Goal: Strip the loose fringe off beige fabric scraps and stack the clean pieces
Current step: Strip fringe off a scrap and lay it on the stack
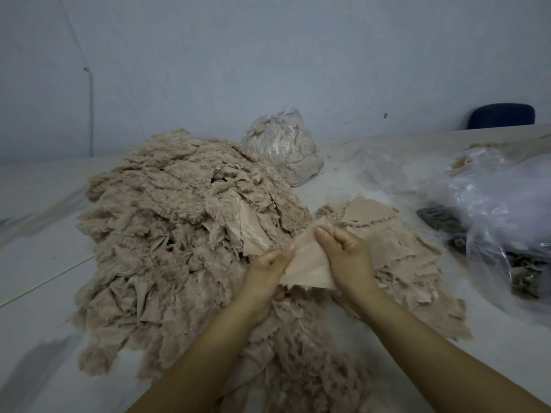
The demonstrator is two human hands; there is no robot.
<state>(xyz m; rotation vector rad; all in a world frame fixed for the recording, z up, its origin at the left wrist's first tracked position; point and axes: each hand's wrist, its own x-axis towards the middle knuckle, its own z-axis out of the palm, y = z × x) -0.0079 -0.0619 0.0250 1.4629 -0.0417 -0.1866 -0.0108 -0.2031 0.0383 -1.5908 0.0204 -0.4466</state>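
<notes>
Both hands hold one beige scrap up between them: the left hand pinches its left edge, fingers curled on the cloth, and the right hand grips its upper right corner, fingers clamped on the fuzzy fringe there. Left of the fingers and beyond them rises a large heap of fringed scraps. Just right of the fingers lies a flatter stack of pieces on the pale surface. Farther back sits a tied clear bag of beige material, and loose clear plastic lies to the far right.
</notes>
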